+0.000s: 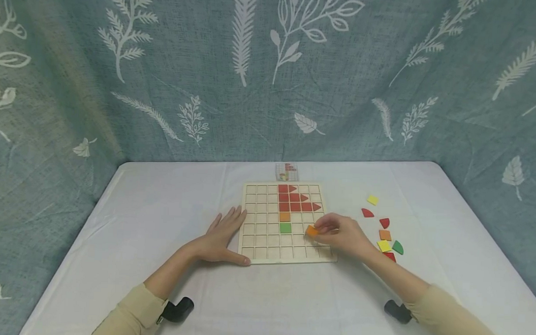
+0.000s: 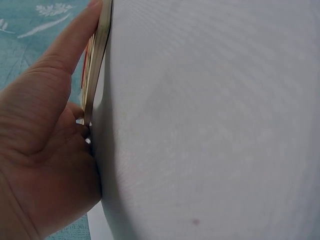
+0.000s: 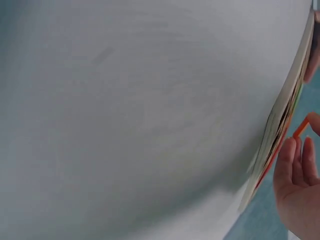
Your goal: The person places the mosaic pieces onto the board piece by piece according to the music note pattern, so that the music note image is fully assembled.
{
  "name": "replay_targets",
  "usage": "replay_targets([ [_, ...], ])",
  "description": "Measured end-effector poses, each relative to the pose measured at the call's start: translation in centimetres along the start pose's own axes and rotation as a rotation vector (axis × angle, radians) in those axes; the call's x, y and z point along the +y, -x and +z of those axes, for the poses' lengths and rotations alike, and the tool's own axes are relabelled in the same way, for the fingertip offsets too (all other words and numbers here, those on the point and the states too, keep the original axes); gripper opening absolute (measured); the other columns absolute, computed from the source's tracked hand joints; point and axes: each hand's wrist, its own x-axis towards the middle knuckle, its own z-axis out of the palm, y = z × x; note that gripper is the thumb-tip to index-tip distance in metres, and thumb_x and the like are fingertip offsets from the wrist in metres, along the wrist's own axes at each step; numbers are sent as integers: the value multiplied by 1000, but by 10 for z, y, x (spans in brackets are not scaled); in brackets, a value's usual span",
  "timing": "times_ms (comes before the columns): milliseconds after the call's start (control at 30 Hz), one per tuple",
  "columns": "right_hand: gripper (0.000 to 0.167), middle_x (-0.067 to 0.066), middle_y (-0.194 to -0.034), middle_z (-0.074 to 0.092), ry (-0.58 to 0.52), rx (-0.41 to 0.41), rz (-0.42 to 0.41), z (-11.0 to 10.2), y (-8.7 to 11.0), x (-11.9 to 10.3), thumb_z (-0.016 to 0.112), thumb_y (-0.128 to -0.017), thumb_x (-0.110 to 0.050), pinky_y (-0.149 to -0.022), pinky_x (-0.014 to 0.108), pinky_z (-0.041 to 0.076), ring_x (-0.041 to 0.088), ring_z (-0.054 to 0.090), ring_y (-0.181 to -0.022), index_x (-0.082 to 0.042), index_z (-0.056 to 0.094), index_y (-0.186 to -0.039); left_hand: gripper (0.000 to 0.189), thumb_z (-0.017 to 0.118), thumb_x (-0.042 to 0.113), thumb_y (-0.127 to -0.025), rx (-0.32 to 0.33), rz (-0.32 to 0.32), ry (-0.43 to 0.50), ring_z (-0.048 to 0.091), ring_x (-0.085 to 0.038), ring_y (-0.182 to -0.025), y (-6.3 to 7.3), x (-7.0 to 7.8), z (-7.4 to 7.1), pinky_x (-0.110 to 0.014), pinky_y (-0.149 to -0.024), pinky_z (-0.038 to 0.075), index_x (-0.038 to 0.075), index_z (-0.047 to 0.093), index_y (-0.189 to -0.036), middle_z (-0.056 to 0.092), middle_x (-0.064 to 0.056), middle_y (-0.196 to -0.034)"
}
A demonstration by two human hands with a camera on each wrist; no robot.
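Note:
A wooden grid board (image 1: 260, 252) lies on the white table. My left hand (image 1: 218, 239) rests at its left edge, fingers spread, the thumb at the front left corner; the left wrist view shows that thumb (image 2: 55, 65) along the board's edge. My right hand (image 1: 345, 235) pinches an orange square tile (image 1: 311, 231) over the right part of the grid. In the right wrist view the orange tile (image 3: 301, 128) is between thumb and fingertips. Three rows of red pieces (image 1: 295, 197) end in points on the board, with an orange square (image 1: 284, 217) and a green square (image 1: 285, 228) below.
A small pattern card (image 1: 287, 171) lies behind the board. Right of it are loose pieces: yellow squares (image 1: 372, 200), red quarter-rounds (image 1: 367, 213), another orange square (image 1: 385, 235) and a green quarter-round (image 1: 398, 247). A patterned blue-green curtain (image 1: 252, 122) hangs behind the table.

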Motion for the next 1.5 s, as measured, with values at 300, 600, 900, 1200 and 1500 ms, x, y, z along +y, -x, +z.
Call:
replay_targets([
  [300,19,-10,-97,69,98,-133,-212,26,-11,-22,78,-82,-12,-83,31,53,12,62,-92,-17,73,-99,124,80,56,-72,-6,-8,-9,-6,-32,-149,0,-1,1,-52,-117,-7,-2,9,-155,1,-20,-162],
  [600,16,-10,-96,70,162,-155,-409,32,-18,-26,73,-85,-5,-86,31,53,10,63,-95,-14,75,-98,124,80,56,-72,-18,-18,-10,-7,-31,-149,-2,2,-1,-51,-117,-8,-1,8,-155,0,-19,-162],
  [900,16,-10,-101,70,131,-166,-392,28,-17,-22,72,-88,-8,-90,32,52,10,63,-101,-15,76,-102,124,80,56,-71,-20,-24,-11,-6,-31,-149,-6,2,0,-50,-117,-7,-1,9,-155,1,-19,-162],
  [1200,13,-7,-101,70,53,-78,-210,3,-6,-12,70,-91,-14,-87,30,55,13,65,-97,-14,74,-104,125,80,57,-71,-22,-28,-12,-6,-32,-149,-7,0,-2,-51,-117,-7,-2,10,-155,1,-20,-162],
  [1500,16,0,-100,69,94,64,-10,-44,8,23,70,-91,-16,-84,38,56,20,64,-97,-11,72,-106,125,80,57,-71,-18,-29,-7,-6,-32,-149,-8,0,-4,-52,-117,-8,-2,9,-155,1,-20,-162],
])
